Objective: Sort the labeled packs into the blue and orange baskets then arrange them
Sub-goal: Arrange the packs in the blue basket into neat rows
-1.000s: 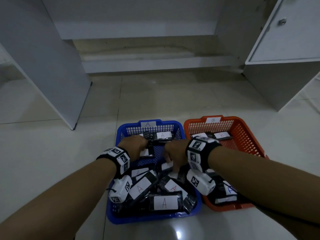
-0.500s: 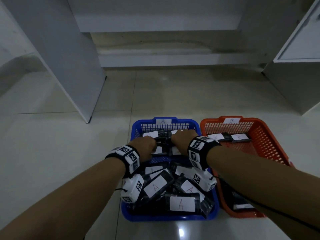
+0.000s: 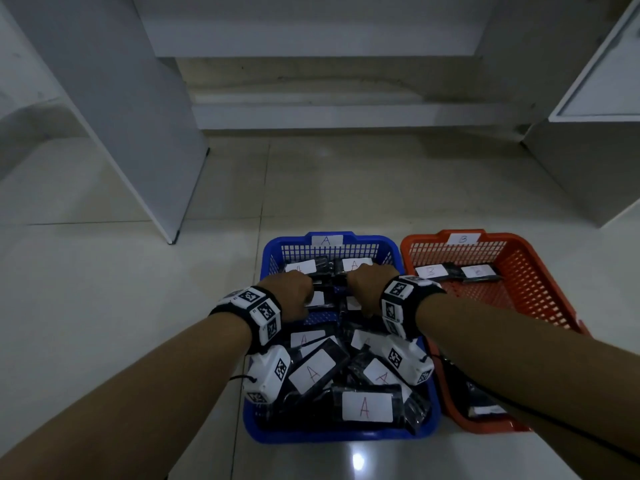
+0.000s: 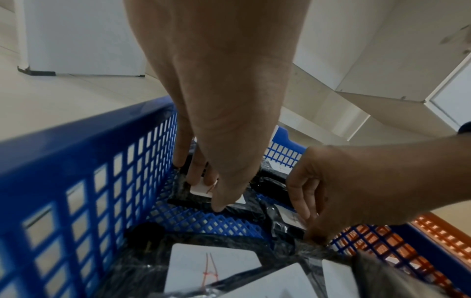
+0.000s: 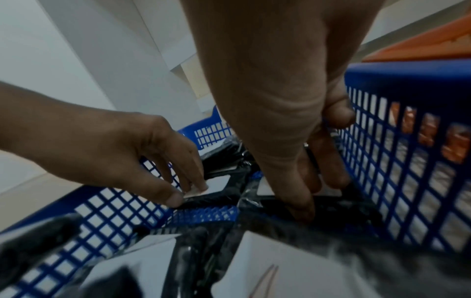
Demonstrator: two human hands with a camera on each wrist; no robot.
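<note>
Head view: both my hands are deep in the blue basket point(image 3: 266, 258), orange basket point(image 3: 512, 296) to the right.

Left wrist: left hand point(image 4: 216, 125) pinches an A pack point(image 4: 203, 189); I'd square it against the wall.

Right wrist: right hand point(image 5: 288, 125) pinches its pack point(image 5: 265, 189); align beside.

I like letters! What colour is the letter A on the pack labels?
Red, on white labels. Head view shows it best.
</note>
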